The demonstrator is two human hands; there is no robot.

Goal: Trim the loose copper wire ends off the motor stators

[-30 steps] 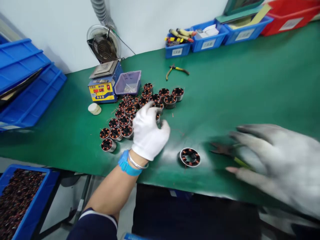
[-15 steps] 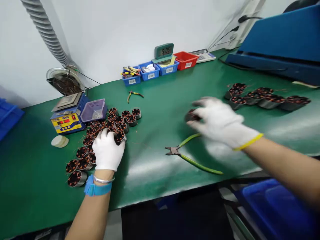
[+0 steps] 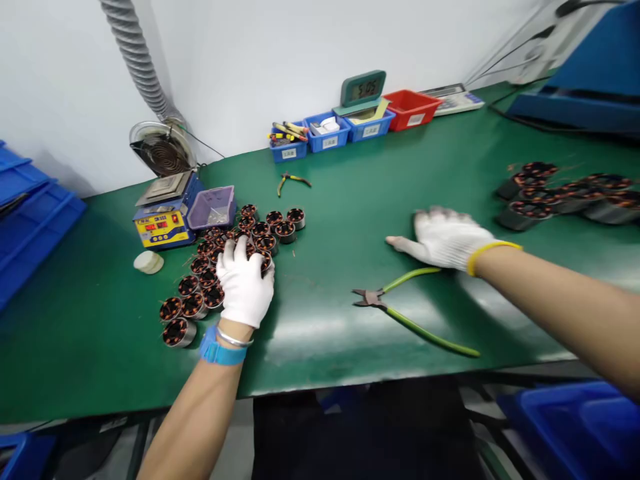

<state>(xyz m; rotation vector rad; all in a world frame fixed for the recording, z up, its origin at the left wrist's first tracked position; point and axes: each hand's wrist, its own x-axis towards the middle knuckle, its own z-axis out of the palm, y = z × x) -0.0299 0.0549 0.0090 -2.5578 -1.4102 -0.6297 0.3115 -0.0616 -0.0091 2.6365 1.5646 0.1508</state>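
My left hand [image 3: 245, 283], in a white glove with a blue wrist strap, rests on a cluster of copper-wound stators [image 3: 210, 280] at the left of the green mat. Its fingers curl over a stator [image 3: 266, 261] at the cluster's right edge. My right hand [image 3: 447, 239], also gloved, lies flat on the mat with its thumb stretched left, and I see nothing in it. Green-handled cutters [image 3: 400, 303] lie just in front of it. A second group of stators [image 3: 555, 193] sits further right.
A blue and yellow heater unit [image 3: 163, 223], a purple tray [image 3: 213, 208] and a fume fan [image 3: 163, 150] stand behind the cluster. Yellow pliers [image 3: 293, 180], small blue bins [image 3: 330, 133], a red bin [image 3: 413, 109] and a clock [image 3: 363, 89] line the back. Blue crates [image 3: 30, 207] sit far left.
My right hand, which held a stator above the mat, has come down and now lies flat. My left hand stays on the cluster. The view has swung slightly left.
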